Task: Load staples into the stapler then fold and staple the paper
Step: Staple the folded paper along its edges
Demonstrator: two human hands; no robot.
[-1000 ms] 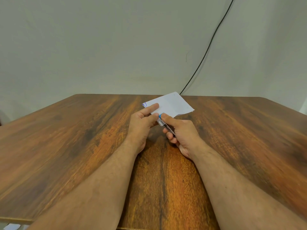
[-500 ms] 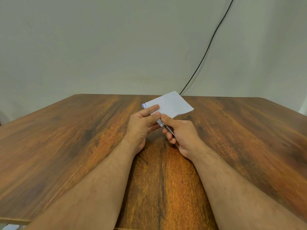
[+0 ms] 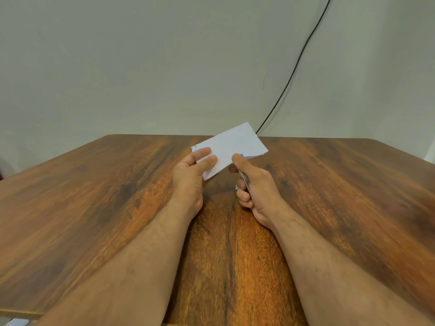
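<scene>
A folded white paper is held tilted above the middle of the wooden table. My left hand pinches its near left corner between thumb and fingers. My right hand is closed around a small stapler with a metal body and a blue tip. The stapler's tip sits at the paper's lower right edge, mostly hidden under my thumb. I cannot tell whether its jaws are over the paper.
A black cable runs down the pale wall to the table's far edge behind the paper. Something white shows below the table's near left corner.
My hands moved apart. The right hand slid the stapler rightward along the paper's lower edge, away from the left thumb. The paper now shows between both hands and is lifted slightly.
</scene>
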